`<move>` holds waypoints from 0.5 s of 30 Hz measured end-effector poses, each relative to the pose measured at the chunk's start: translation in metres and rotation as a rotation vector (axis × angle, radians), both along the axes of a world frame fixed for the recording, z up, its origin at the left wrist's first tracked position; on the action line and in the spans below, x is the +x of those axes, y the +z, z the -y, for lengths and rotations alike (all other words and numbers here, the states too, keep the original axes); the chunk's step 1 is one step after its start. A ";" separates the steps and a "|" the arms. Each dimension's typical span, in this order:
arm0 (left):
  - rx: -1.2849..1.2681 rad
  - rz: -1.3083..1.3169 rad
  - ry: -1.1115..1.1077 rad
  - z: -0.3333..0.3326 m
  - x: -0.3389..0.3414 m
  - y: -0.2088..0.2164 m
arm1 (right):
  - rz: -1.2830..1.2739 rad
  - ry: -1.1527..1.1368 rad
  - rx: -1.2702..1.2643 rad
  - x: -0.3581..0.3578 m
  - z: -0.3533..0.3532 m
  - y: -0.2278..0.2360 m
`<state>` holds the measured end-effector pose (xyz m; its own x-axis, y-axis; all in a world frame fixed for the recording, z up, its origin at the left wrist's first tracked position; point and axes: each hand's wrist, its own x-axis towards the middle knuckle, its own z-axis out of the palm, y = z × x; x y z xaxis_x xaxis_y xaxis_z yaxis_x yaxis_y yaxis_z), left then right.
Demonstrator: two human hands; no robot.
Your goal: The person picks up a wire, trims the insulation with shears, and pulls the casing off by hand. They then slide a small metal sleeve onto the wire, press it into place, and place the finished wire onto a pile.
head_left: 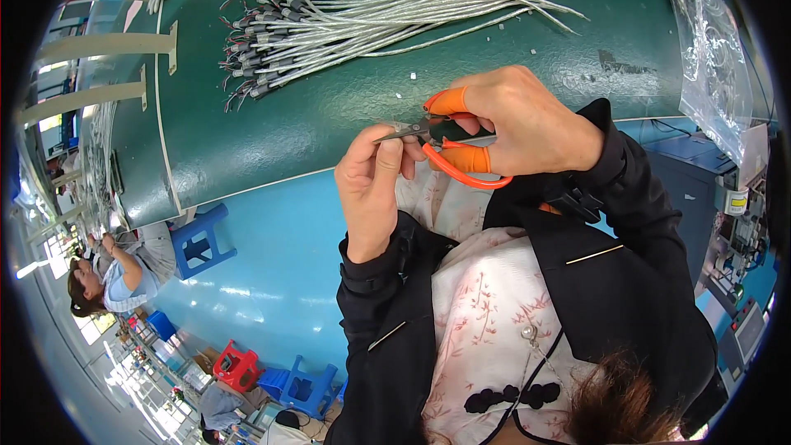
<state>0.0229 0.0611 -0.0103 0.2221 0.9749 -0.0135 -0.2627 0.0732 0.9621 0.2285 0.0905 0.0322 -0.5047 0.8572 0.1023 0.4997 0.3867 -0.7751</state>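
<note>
My right hand (527, 119), with orange covers on its fingers, grips orange-handled pliers (470, 177) with narrow, pointed dark jaws. Its jaws point left and lie against the fingertips of my left hand (371, 189). The left thumb and fingers are pinched together beside the jaws. A small pale piece shows at those fingertips, too small to name. Beyond my hands, a bundle of silvery cables (395, 21) with dark sleeves and thin wire ends at their left lies on the green table (247, 144).
Several white scraps (414, 76) are scattered on the table. A clear plastic bag (713, 41) hangs over its right side, and pale curved brackets (107, 45) stand at the left. A blue stool (202, 241) and a person (124, 276) are at the left, beyond the table edge.
</note>
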 end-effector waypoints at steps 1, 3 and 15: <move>0.000 0.000 0.000 0.000 0.000 0.000 | 0.000 0.000 0.000 0.000 0.000 0.000; -0.018 0.024 -0.006 0.000 0.000 0.000 | 0.004 0.005 -0.003 0.000 0.000 0.001; 0.050 -0.244 0.138 0.004 0.004 0.009 | -0.027 -0.020 0.066 -0.002 0.004 -0.003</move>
